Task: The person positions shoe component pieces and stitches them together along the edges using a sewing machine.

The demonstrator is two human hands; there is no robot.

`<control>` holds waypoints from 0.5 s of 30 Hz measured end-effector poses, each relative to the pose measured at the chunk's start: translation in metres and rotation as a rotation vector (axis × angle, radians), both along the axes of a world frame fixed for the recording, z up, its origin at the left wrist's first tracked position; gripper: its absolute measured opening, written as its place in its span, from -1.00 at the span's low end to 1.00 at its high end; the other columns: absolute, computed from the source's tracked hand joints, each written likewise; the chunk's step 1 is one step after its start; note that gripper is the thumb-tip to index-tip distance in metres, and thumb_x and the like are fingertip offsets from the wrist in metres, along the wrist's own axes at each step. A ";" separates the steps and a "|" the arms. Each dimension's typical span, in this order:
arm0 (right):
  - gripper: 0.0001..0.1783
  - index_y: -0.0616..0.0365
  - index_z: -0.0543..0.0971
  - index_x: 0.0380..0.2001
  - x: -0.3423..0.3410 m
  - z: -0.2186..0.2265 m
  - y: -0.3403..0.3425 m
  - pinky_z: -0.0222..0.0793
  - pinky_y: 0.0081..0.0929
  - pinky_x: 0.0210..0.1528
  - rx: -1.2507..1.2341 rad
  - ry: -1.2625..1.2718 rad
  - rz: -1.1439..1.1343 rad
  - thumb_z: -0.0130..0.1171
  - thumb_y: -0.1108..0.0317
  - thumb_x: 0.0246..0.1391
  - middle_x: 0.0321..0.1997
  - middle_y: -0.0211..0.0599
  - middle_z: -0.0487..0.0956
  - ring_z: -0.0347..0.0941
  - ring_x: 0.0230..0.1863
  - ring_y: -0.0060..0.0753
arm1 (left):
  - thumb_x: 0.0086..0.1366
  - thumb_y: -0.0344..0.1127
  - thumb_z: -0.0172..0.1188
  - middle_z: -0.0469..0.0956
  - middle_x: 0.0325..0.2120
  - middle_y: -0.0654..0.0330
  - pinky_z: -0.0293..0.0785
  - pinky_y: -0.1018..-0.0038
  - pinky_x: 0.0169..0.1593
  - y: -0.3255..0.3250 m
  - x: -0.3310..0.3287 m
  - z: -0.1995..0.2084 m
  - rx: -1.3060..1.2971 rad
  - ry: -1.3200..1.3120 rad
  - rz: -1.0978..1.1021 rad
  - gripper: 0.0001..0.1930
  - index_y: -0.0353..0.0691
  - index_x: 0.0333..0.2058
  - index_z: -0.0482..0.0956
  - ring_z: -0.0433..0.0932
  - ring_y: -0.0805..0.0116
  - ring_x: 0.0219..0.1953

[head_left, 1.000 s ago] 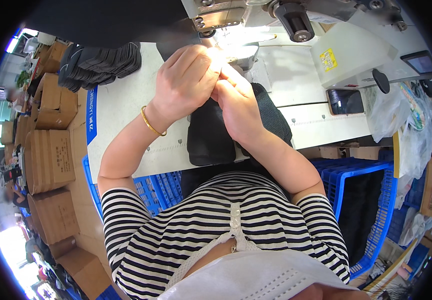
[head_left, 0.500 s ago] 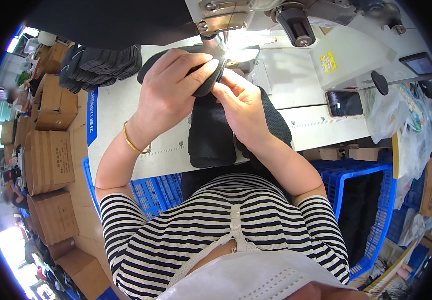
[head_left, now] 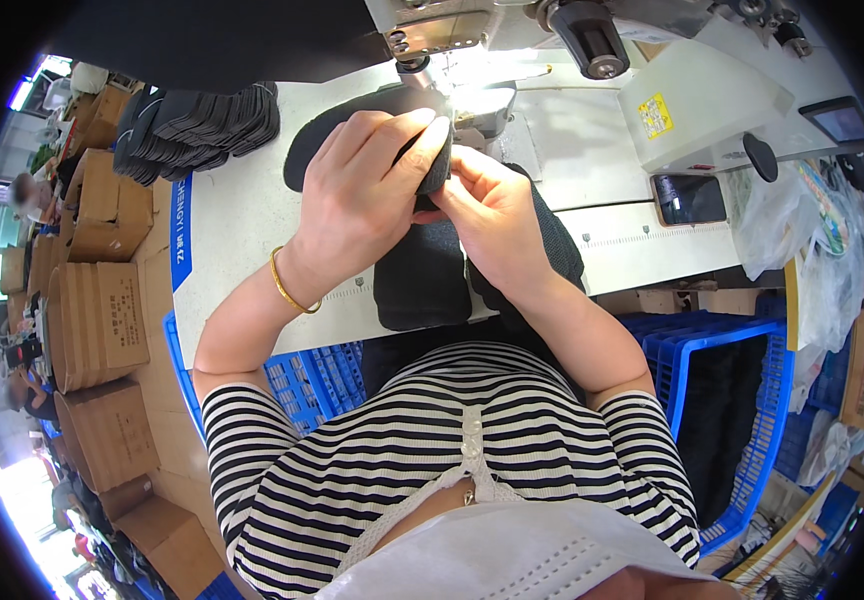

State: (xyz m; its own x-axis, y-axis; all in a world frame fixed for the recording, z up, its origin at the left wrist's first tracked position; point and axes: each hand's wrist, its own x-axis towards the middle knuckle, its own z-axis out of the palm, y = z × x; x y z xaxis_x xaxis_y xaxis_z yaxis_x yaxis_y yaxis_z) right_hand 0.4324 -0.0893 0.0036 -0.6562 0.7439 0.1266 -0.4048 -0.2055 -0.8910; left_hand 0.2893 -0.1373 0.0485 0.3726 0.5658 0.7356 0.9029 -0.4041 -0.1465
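Observation:
Just in front of the sewing machine's lit needle area, I hold a black, sole-shaped fabric piece (head_left: pixel 317 130). My left hand (head_left: pixel 357 200) grips it from above, fingers closed around its near end and thumb on the edge. Against the same edge, my right hand (head_left: pixel 497 225) is closed in a pinch; its fingertips are partly hidden. Beneath my hands a black, rounded fabric piece (head_left: pixel 420 285) lies at the table's front edge. Another black textured piece (head_left: pixel 552 235) rests beside my right wrist. The sewing machine (head_left: pixel 582 40) stands above and beyond.
A stack of black sole-shaped pieces (head_left: pixel 202 130) sits at the table's far left. On the right are a phone (head_left: pixel 690 200) and clear plastic bags (head_left: pixel 782 230). Blue crates (head_left: pixel 692 345) stand below the table, and cardboard boxes (head_left: pixel 102 325) line the left.
Both hands have shifted slightly down and right with the black fabric piece, away from the needle area. My left wrist has moved right, and more of the piece's far end shows.

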 end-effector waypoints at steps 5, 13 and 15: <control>-0.79 0.32 0.56 -0.14 0.022 0.001 -0.004 0.51 -0.63 -0.26 0.028 -0.095 0.014 0.01 0.46 0.27 -0.30 -0.29 0.66 0.61 -0.34 -0.56 | -0.23 -0.49 0.25 0.54 -0.33 0.17 0.53 0.41 -0.25 -0.015 -0.001 -0.003 0.011 -0.031 -0.056 -0.57 -0.34 -0.23 0.63 0.53 0.25 -0.30; -0.74 0.34 0.56 -0.24 0.038 0.004 -0.006 0.55 -0.57 -0.27 0.154 -0.191 0.026 -0.05 0.36 0.35 -0.34 -0.14 0.68 0.64 -0.36 -0.41 | -0.18 -0.60 0.34 0.59 -0.33 0.17 0.56 0.45 -0.33 -0.015 -0.006 -0.018 0.057 0.001 -0.215 -0.66 -0.35 -0.31 0.68 0.58 0.26 -0.31; -0.74 0.33 0.56 -0.24 0.038 0.003 -0.007 0.55 -0.57 -0.26 0.174 -0.178 0.012 -0.06 0.36 0.35 -0.36 -0.16 0.67 0.64 -0.36 -0.42 | -0.16 -0.59 0.33 0.60 -0.31 0.17 0.59 0.45 -0.30 -0.014 -0.008 -0.021 0.069 0.043 -0.238 -0.69 -0.35 -0.32 0.69 0.60 0.27 -0.30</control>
State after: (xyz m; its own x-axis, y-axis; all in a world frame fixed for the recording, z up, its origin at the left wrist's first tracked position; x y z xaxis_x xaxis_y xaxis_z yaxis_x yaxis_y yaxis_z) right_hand 0.4702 -0.0960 0.0061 -0.6881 0.7131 0.1341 -0.2368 -0.0461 -0.9705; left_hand 0.2817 -0.1518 0.0280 0.5216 0.4069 0.7499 0.7756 -0.5924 -0.2179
